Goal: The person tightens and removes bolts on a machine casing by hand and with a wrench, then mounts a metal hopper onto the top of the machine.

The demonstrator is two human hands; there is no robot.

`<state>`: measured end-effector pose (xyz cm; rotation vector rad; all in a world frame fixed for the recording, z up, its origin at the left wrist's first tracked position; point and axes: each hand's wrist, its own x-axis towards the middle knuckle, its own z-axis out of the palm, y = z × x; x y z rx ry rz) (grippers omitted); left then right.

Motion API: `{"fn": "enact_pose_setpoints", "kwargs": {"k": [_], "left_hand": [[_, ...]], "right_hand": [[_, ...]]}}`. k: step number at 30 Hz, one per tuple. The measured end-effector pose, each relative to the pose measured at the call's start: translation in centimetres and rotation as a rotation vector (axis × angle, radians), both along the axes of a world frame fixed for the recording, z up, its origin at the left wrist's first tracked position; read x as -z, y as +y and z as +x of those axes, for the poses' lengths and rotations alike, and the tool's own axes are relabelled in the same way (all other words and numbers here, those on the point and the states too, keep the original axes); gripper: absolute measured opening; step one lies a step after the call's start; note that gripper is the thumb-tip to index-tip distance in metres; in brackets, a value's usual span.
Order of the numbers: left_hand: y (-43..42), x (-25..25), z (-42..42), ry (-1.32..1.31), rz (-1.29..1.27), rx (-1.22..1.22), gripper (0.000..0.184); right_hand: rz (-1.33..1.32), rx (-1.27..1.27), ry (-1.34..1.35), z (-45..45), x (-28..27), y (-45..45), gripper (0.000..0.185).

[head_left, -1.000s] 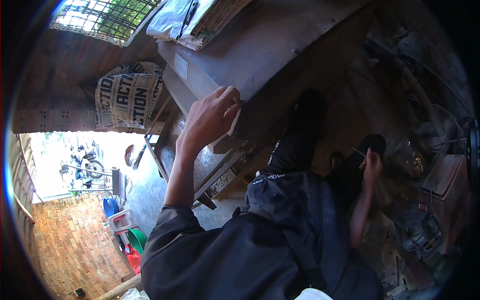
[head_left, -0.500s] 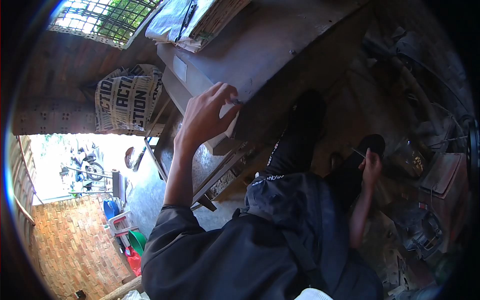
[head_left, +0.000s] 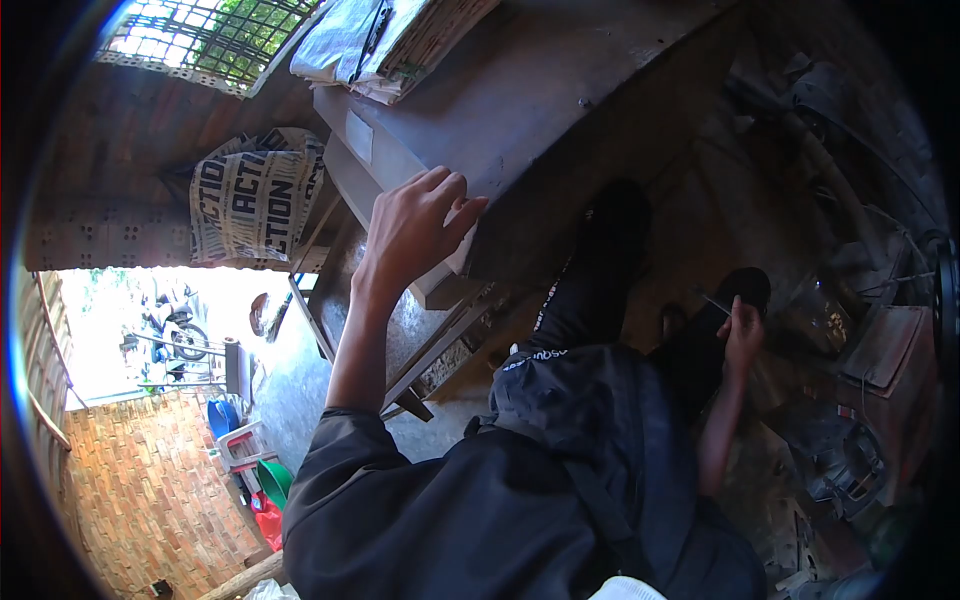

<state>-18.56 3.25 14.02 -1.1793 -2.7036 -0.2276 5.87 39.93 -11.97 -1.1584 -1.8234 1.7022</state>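
My left hand (head_left: 418, 225) is at the near corner of a grey-topped table (head_left: 520, 110), fingers bent and thumb close to the forefinger. Whatever lies between those fingertips is hidden. Lower and to the right, my right hand (head_left: 742, 335) is closed around a thin, pale, rod-like tool (head_left: 714, 302); its exact kind is too small to tell. That hand is in front of my dark trouser leg, well apart from the table.
A stack of papers (head_left: 385, 50) with a dark pen-like item lies on the table's far end. A printed sack (head_left: 258, 195) hangs at the wall. Dark clutter and a reddish box (head_left: 885, 350) stand at right. A green basin (head_left: 273, 483) lies lower left.
My left fingers have shifted slightly, and a small dark thing seen at the fingertips before is now out of sight. The rod in my right hand has tilted slightly.
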Motion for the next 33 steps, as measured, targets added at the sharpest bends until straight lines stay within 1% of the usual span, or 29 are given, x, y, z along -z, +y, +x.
{"fn": "enact_pose_setpoints", "kwargs": {"k": [8, 12, 16, 22, 24, 27, 31, 33], "left_hand": [[-0.6, 0.2, 0.6, -0.041, 0.025, -0.046, 0.014], [-0.5, 0.4, 1.0, 0.009, 0.044, -0.024, 0.017], [-0.5, 0.2, 1.1, -0.004, 0.019, -0.049, 0.015], [-0.7, -0.2, -0.5, -0.107, 0.008, 0.013, 0.014], [-0.4, -0.7, -0.9, -0.146, -0.031, 0.039, 0.013], [0.2, -1.2, -0.5, -0.136, -0.097, 0.036, 0.013], [0.3, -0.8, -0.8, -0.086, -0.118, 0.043, 0.012], [0.3, -0.8, -1.0, -0.173, -0.077, 0.039, 0.010]], "right_hand": [[-0.004, -0.011, 0.002, 0.0, 0.0, 0.1, 0.029], [0.016, -0.012, 0.003, 0.1, 0.3, 0.1, 0.030], [0.031, -0.015, -0.006, 0.0, 0.4, 0.2, 0.030], [0.023, -0.029, 0.017, 0.0, 0.0, 0.0, 0.030], [0.030, -0.044, -0.009, 0.1, 0.3, 0.2, 0.029], [-0.013, -0.022, 0.015, 0.1, 0.4, 0.1, 0.027], [0.013, -0.015, 0.003, 0.0, 0.2, -0.1, 0.027], [0.010, -0.020, -0.004, 0.0, 0.0, -0.1, 0.026]]}}
